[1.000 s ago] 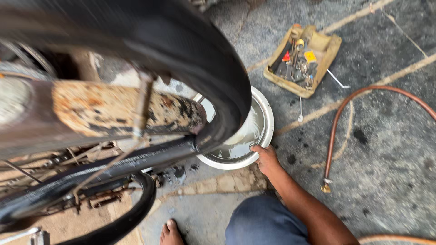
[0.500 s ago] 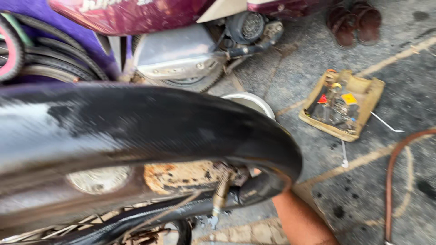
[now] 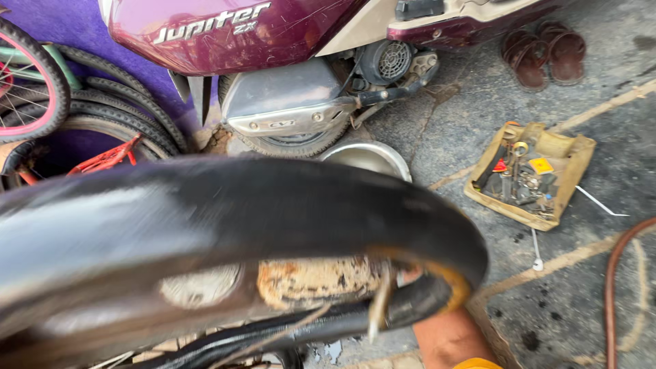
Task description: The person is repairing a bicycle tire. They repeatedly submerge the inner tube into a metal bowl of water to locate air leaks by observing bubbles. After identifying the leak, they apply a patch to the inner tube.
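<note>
A big black bicycle tyre on a rusty rim fills the foreground, blurred and close to the camera. Thin spokes run down from the rim. My right forearm rises from the bottom edge and passes under the tyre's right end, where the hand is hidden behind the rubber. My left hand is out of the picture. A round metal basin shows just above the tyre.
A maroon scooter stands at the back with brown sandals beside it. A yellow tray of tools lies at right, a small spanner below it. A reddish hose curves at far right. Spare tyres lean at left.
The view has tilted up and the tyre now hides most of the basin and my right hand, which rested on the basin's rim a second ago.
</note>
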